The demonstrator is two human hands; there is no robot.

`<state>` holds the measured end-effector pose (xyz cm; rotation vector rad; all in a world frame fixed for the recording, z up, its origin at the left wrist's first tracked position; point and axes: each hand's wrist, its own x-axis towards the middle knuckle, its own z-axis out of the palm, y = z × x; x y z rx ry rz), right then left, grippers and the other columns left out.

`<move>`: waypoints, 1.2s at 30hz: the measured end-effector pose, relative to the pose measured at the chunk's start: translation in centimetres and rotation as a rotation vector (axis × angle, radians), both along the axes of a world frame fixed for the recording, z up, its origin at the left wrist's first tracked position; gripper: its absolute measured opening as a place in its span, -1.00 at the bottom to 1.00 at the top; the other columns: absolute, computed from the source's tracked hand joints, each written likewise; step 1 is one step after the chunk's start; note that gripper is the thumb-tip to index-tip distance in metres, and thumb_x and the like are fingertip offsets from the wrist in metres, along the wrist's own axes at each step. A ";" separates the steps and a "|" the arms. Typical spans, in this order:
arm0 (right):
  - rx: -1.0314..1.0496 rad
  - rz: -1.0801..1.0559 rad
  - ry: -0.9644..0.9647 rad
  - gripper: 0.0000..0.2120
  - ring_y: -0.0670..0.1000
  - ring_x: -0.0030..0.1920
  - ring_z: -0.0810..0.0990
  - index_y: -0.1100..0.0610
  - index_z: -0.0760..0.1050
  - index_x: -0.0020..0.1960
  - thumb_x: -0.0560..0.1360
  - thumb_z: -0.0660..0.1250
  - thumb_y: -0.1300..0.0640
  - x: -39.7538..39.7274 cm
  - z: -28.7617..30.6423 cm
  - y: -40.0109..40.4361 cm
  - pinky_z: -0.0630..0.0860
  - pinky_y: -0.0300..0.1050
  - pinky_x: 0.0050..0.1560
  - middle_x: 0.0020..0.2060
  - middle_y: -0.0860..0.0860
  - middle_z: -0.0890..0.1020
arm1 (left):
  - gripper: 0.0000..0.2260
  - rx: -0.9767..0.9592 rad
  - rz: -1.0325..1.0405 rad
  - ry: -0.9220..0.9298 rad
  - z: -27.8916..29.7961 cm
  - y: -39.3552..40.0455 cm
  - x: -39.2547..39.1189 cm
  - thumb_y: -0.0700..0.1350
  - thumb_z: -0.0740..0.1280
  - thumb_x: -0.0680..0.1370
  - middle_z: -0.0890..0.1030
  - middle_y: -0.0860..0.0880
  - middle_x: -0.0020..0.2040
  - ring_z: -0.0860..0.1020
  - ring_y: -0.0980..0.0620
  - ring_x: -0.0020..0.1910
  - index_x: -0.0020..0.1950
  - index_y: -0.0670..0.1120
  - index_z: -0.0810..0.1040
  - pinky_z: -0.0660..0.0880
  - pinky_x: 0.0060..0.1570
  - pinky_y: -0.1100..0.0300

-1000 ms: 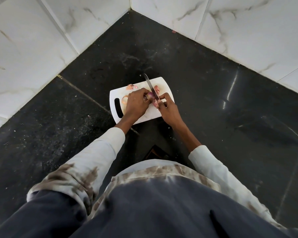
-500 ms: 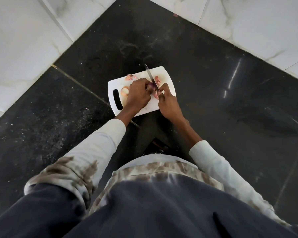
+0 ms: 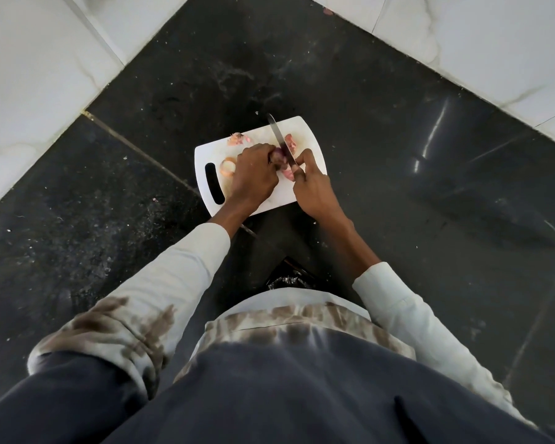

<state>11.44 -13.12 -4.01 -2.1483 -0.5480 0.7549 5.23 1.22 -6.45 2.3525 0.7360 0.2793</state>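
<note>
A white plastic cutting board (image 3: 305, 133) with rounded corners lies on the black polished stone bench (image 3: 398, 155), and everything else is placed from it. White marbled wall tiles (image 3: 29, 75) stand well off the board's left side, beyond the dusty stone.

Along the board's left edge runs a dark oblong handle slot (image 3: 214, 183). Just right of the slot a pale onion ring (image 3: 228, 167) lies flat on the board. A small heap of pinkish peel scraps (image 3: 236, 139) lies at the board's far left edge.

The left hand (image 3: 253, 174) comes in over the board's near edge, touching the ring's right side. Its fingers are curled down over the purple-red onion (image 3: 278, 154) and pin it to the middle of the board. Only a small part of the onion shows past the fingertips.

A steel-bladed knife (image 3: 277, 134) stands directly against the onion's right side. Its blade slants away, with the tip just past the board's far edge. Cut pinkish onion pieces (image 3: 290, 143) lie right of the blade, and more lie near the right hand's thumb.

The right hand (image 3: 311, 184) is over the board's near right corner, fingers wrapped round the knife's handle, which is hidden in its grip. The onion sits between the two hands, held by the left and just beside the right.
</note>
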 end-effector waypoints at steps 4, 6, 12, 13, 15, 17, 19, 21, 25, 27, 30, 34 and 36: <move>-0.003 0.017 -0.023 -0.75 0.07 -0.38 0.43 0.08 0.29 0.32 0.66 0.10 0.26 -0.6 -0.2 -0.3 0.34 0.01 -0.30 -0.30 0.07 0.51 | -0.82 -0.018 0.002 -0.017 -0.3 -0.1 -0.3 -0.27 0.33 0.52 0.73 -0.04 -0.07 0.65 -0.08 -0.03 -0.01 -0.11 0.71 0.58 0.06 -0.08; -0.022 0.007 -0.032 -0.64 0.11 -0.32 0.52 0.06 0.27 0.45 0.68 0.11 0.24 -0.4 -0.2 0.7 0.38 0.02 -0.26 -0.26 0.05 0.53 | -0.83 -0.003 -0.021 0.001 -0.3 0.1 -0.2 -0.26 0.32 0.53 0.73 -0.03 -0.08 0.64 -0.09 -0.02 -0.03 -0.09 0.69 0.56 0.09 -0.10; -0.017 -0.023 -0.059 -0.62 0.23 -0.20 0.56 0.08 0.25 0.49 0.70 0.11 0.24 -1.4 -1.0 0.4 0.44 0.07 -0.21 -0.12 0.10 0.56 | -0.82 -0.030 -0.034 0.026 -0.3 0.1 -0.1 -0.27 0.33 0.53 0.72 -0.07 -0.03 0.63 -0.12 0.04 0.04 -0.12 0.70 0.53 0.15 -0.10; -0.015 -0.032 -0.055 -0.63 0.22 -0.20 0.53 0.08 0.26 0.48 0.69 0.11 0.24 -1.7 -1.3 0.1 0.41 0.04 -0.20 -0.12 0.12 0.56 | -0.83 -0.034 -0.030 0.022 -0.4 0.1 -0.1 -0.26 0.34 0.54 0.72 -0.07 -0.03 0.63 -0.12 0.03 0.04 -0.13 0.70 0.54 0.14 -0.10; -0.012 -0.034 -0.040 -0.63 0.18 -0.22 0.51 0.08 0.25 0.48 0.69 0.12 0.25 -1.8 -1.8 0.2 0.39 -0.01 -0.23 -0.09 0.13 0.57 | -0.86 -0.031 -0.010 0.009 -0.6 0.1 -0.1 -0.23 0.36 0.54 0.71 -0.07 -0.04 0.62 -0.11 0.02 0.04 -0.13 0.69 0.54 0.12 -0.09; 0.010 -0.055 -0.007 -0.68 0.07 -0.33 0.48 0.11 0.27 0.45 0.71 0.12 0.25 -1.3 -2.0 0.4 0.35 -0.10 -0.32 -0.15 0.08 0.55 | -0.84 -0.032 -0.003 0.010 -1.0 0.2 0.1 -0.21 0.36 0.55 0.71 -0.07 -0.02 0.62 -0.11 0.04 0.07 -0.13 0.69 0.54 0.15 -0.08; 0.022 -0.060 -0.012 -0.75 0.01 -0.39 0.43 0.12 0.28 0.39 0.72 0.12 0.21 -1.1 -2.5 -0.1 0.30 -0.13 -0.37 -0.27 -0.02 0.49 | -0.81 -0.011 0.005 0.022 -1.1 0.1 0.1 -0.21 0.36 0.56 0.72 -0.07 0.03 0.62 -0.11 0.08 0.13 -0.13 0.69 0.52 0.20 -0.06; 0.007 -0.053 -0.020 -0.72 0.09 -0.32 0.49 0.10 0.26 0.42 0.72 0.12 0.18 -1.6 -3.0 -1.1 0.37 -0.06 -0.30 -0.22 0.02 0.54 | -0.78 0.001 0.016 0.027 -1.1 0.0 0.1 -0.20 0.37 0.57 0.72 -0.08 0.10 0.62 -0.11 0.12 0.20 -0.13 0.68 0.51 0.24 -0.04; -0.071 -0.054 -0.049 -0.57 0.36 0.09 0.61 0.02 0.16 0.59 0.74 0.12 0.07 -2.9 -3.4 -1.5 0.60 0.24 0.07 0.23 0.27 0.60 | -0.74 0.002 0.038 0.042 -1.0 0.0 -0.1 -0.19 0.39 0.59 0.70 -0.11 0.16 0.62 -0.11 0.16 0.27 -0.16 0.66 0.53 0.26 -0.05; -0.073 -0.075 -0.048 -0.55 0.38 0.13 0.60 0.01 0.15 0.61 0.74 0.12 0.05 -2.9 -3.2 -1.2 0.60 0.29 0.13 0.25 0.29 0.59 | -0.75 -0.001 0.038 0.046 -0.8 0.0 -0.1 -0.19 0.39 0.59 0.70 -0.10 0.16 0.63 -0.11 0.16 0.26 -0.16 0.66 0.55 0.25 -0.07; -0.113 -0.068 -0.098 -0.54 0.38 0.06 0.62 0.02 0.15 0.61 0.74 0.13 0.06 -3.3 -3.3 -1.7 0.62 0.31 0.07 0.19 0.30 0.62 | -0.77 -0.004 0.037 0.051 -0.2 -0.1 -0.2 -0.21 0.38 0.59 0.70 -0.10 0.14 0.63 -0.12 0.14 0.23 -0.17 0.66 0.56 0.21 -0.09; -0.148 -0.078 -0.109 -0.59 0.29 0.04 0.65 -0.03 0.20 0.56 0.73 0.14 0.01 -3.3 -3.1 -2.1 0.65 0.29 0.06 0.19 0.25 0.63 | -0.77 0.019 0.037 0.071 -0.1 -0.1 -0.1 -0.22 0.39 0.58 0.70 -0.11 0.16 0.63 -0.13 0.15 0.23 -0.17 0.65 0.56 0.23 -0.10; -0.031 -0.103 -0.079 -0.72 0.21 -0.09 0.68 -0.06 0.33 0.42 0.72 0.18 -0.01 -2.5 -2.9 -2.5 0.67 0.25 0.00 0.04 0.18 0.68 | -0.77 -0.006 0.041 0.068 -0.1 0.0 -0.1 -0.24 0.39 0.57 0.70 -0.10 0.15 0.64 -0.11 0.15 0.21 -0.17 0.66 0.57 0.23 -0.09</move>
